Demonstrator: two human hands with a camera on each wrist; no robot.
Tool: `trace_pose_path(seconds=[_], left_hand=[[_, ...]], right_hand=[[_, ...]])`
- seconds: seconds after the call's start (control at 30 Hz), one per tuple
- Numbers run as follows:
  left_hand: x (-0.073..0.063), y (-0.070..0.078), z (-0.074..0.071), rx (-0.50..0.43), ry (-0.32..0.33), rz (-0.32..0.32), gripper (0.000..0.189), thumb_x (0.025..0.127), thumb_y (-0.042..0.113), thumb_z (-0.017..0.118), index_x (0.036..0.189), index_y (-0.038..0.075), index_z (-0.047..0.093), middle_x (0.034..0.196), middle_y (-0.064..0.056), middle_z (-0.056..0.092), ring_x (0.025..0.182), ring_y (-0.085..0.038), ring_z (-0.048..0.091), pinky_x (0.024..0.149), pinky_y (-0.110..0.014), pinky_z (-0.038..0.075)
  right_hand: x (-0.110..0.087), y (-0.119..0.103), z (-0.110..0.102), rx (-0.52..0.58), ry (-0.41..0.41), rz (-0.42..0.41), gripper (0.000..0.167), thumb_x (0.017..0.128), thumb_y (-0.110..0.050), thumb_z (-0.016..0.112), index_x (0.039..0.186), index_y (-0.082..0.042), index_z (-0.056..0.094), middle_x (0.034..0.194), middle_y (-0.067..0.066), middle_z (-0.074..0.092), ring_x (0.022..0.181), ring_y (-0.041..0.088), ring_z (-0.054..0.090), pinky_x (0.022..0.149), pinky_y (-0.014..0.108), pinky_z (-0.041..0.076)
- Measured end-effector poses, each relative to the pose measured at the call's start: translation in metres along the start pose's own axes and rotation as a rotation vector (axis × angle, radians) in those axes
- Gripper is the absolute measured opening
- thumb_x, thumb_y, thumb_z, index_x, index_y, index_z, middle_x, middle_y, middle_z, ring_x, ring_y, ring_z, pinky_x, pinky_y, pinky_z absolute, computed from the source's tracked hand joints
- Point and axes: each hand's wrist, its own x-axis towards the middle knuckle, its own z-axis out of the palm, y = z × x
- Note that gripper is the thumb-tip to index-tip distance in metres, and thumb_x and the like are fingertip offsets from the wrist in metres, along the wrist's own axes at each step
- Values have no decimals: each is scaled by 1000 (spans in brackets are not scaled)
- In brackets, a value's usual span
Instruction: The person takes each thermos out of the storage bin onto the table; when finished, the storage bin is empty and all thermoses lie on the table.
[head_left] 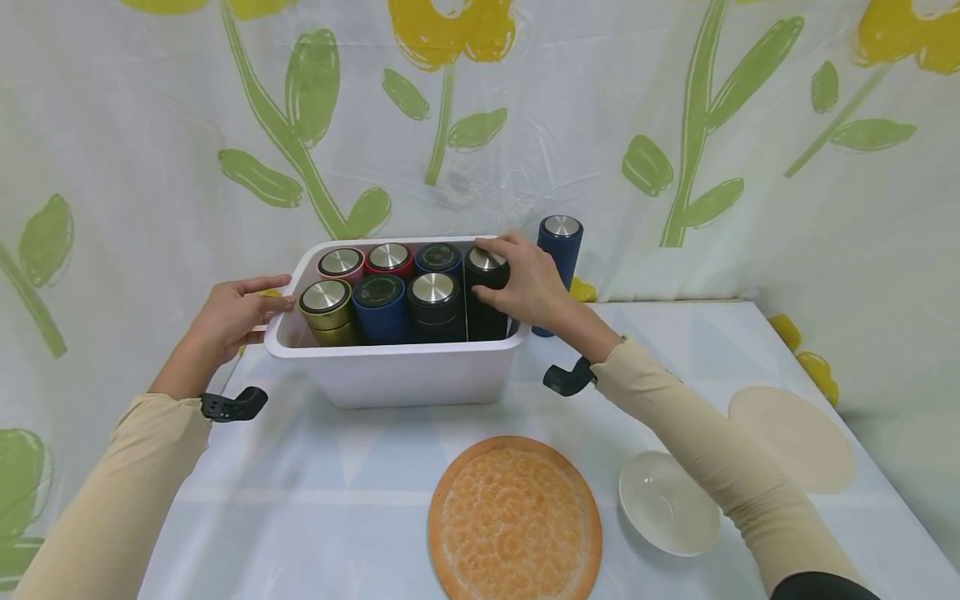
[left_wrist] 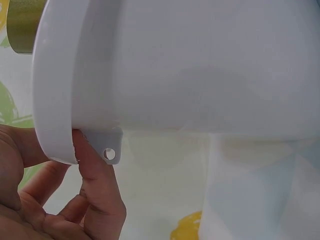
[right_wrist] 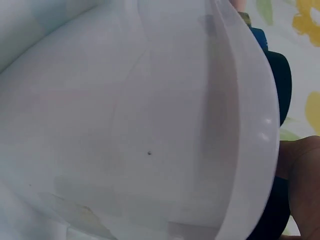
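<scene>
A white plastic bin [head_left: 420,375] holds several thermos flasks with metal or dark lids. At the bin's left end my left hand [head_left: 232,321] pinches the rim, fingers on both sides of it near a small holed tab [left_wrist: 111,154]. My right hand [head_left: 528,279] grips a black thermos flask [head_left: 486,312] by its upper part, in the bin's right end. Beside that flask stand another black flask [head_left: 437,321], a blue flask [head_left: 381,321] and a gold flask [head_left: 330,325]. Behind them are a pink flask [head_left: 341,262], a red flask [head_left: 390,260] and a dark blue flask [head_left: 438,260].
Outside the bin, a navy thermos flask [head_left: 561,242] stands behind my right hand. Nearer on the table [head_left: 300,508] lie a round bread-patterned mat [head_left: 517,525], a white bowl [head_left: 663,504] and a beige disc [head_left: 791,437]. A flowered curtain [head_left: 555,108] hangs behind.
</scene>
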Motion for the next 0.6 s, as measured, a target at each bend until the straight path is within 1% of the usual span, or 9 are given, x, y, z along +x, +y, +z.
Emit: trace_pose_path(seconds=[0.2,0.37,0.6], left_hand=[[1,0,-1,2,-4,-2,61,101,26,58,156,10,35,158,-25,28,134,-47,40,77,-27,52],[0,0,1,2,3,-3,62,101,26,59,156,10,35,158,-25,28,134,-47,40,75,-25,52],[-1,1,1,0,6,5,61,101,26,59,155,10,35,157,-26,30,134,-47,41,74,-24,52]], right_hand=[[-2,-3,-7,2,64,-28,62,84,-28,79,140,-11,59,131,10,58,113,26,58,91,43,49],[-2,-9,-18,-3,107,-60,62,83,-28,80,140,-11,60,129,9,59,112,25,59,90,42,49],[-5,-21,-36,17,199,-154,61,81,-23,82,136,-8,62,124,10,62,107,25,62,85,44,48]])
